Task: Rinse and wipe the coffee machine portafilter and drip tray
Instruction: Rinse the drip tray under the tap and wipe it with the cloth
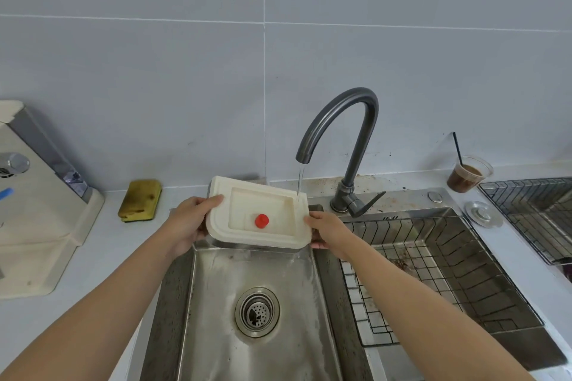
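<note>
The grey tile wall (185,71) is at the back, and a pale table (130,244) runs along under it. A steel sink (216,334) is set into the table, with a wire rack (448,272) lying in its right part. The cream coffee machine (37,226) stands on the table at the far left. A dark bent tap (349,133) is on, and a thin line of water (300,179) falls from it. The white tray (260,204) is held up over the back of the sink, tipped so its open side faces the person. Its long side runs left to right, from one hand to the other. The water lands on its far right corner, so the right hand is closer to the water. The left hand (188,219) grips the left end with the thumb over the rim. The right hand (328,230) holds the right end, with its fingers mostly under it. I think the tray must slide right or tip more to get wet all over. A yellow sponge (140,200) lies on the table to the left. A cup (465,178) of brown drink stands on the right. A small red knob (262,221) sits in the tray. I can't see the portafilter.
</note>
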`<action>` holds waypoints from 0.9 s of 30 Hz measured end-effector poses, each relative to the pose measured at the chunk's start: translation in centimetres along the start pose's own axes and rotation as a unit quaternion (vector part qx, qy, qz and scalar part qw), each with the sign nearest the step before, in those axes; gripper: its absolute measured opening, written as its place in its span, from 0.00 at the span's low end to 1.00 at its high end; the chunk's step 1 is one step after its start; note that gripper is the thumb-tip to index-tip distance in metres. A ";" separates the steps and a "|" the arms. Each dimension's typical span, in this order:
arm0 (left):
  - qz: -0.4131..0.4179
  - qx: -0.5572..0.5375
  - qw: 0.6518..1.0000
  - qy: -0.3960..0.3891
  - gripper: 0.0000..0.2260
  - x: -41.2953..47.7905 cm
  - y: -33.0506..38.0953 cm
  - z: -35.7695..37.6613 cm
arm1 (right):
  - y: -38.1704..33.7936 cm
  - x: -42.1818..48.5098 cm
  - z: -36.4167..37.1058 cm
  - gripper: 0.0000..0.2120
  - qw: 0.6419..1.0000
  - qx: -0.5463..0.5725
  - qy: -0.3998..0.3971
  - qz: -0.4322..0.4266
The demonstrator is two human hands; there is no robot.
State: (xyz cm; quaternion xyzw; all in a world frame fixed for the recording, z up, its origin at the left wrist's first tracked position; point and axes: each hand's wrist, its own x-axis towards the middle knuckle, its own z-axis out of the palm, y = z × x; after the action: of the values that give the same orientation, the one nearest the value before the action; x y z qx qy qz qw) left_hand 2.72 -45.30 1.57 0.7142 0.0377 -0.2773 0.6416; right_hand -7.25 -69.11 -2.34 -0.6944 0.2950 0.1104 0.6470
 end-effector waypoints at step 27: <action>-0.060 -0.168 0.984 -0.006 0.09 0.6 -4.9 2.9 | 0.4 0.5 -8.7 0.38 0.980 0.093 0.177 0.005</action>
State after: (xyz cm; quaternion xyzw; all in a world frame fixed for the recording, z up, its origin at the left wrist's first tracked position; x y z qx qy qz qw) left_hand 0.20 -47.30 -3.19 0.5912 0.1229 -0.3095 0.7346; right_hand -9.03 -77.66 -1.76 -0.6379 0.4179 -0.0390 0.6457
